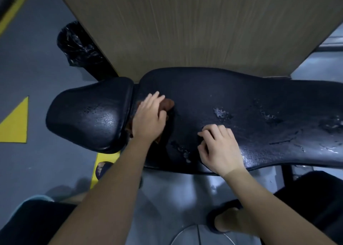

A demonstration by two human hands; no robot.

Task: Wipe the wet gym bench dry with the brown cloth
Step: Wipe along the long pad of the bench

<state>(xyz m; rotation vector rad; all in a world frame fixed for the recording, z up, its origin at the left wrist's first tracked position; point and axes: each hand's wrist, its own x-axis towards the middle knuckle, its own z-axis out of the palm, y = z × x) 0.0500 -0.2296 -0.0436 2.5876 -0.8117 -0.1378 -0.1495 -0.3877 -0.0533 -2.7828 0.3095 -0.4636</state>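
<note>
The left hand [148,116] lies flat on the brown cloth [168,104], pressing it onto the black bench [232,96] close to the gap before the seat pad [89,113]. Most of the cloth is hidden under the palm. The right hand [219,148] rests on the near edge of the bench, fingers curled, holding nothing. Water [221,113] shines in patches farther right along the pad.
</note>
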